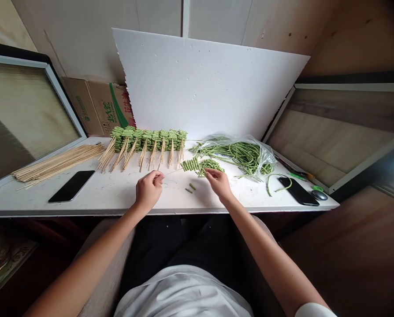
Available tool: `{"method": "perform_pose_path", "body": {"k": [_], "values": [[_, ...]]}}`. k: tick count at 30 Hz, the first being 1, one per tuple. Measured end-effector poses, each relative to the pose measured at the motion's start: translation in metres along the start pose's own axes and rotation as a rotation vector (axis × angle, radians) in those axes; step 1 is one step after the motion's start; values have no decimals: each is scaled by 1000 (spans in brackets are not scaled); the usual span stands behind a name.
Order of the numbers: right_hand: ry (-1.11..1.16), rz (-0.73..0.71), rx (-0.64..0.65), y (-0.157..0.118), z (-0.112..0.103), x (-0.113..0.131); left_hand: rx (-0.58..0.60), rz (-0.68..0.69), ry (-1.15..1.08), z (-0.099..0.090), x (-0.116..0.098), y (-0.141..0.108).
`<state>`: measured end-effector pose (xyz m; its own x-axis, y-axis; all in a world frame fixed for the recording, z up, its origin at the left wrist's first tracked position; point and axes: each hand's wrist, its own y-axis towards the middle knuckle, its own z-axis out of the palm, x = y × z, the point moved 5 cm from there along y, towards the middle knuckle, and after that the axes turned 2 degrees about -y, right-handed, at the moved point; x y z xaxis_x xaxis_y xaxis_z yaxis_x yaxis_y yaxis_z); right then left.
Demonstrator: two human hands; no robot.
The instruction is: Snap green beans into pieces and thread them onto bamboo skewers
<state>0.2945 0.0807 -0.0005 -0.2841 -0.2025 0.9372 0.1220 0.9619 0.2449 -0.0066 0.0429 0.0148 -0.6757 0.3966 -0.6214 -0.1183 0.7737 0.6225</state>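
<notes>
My left hand [149, 190] is closed on a thin wooden skewer [173, 171] that slants up to the right. Several short green bean pieces [191, 164] are threaded side by side near its far end. Just right of them, my right hand [218, 182] has its thumb and fingers together beside a pile of cut beans [211, 165]; whatever it pinches is too small to make out. Two loose bean pieces [191, 188] lie on the white table between my hands.
Bundles of filled skewers [149, 140] stand at the back. Bare skewers [60, 163] and a phone [72, 186] lie left. Right are bagged long beans [246, 154], another phone [298, 191] and a mouse [319, 195]. A white board [206, 83] leans behind.
</notes>
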Motion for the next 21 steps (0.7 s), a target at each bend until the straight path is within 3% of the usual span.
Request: {"method": "perform_pose_path", "body": {"k": [3, 7, 21], "values": [[292, 192, 23, 8, -12, -4, 9, 3, -9, 1, -1, -1], [496, 176, 73, 9, -17, 6, 14, 2, -8, 3, -1, -3], [483, 137, 78, 2, -13, 20, 22, -4, 22, 4, -6, -6]]}}
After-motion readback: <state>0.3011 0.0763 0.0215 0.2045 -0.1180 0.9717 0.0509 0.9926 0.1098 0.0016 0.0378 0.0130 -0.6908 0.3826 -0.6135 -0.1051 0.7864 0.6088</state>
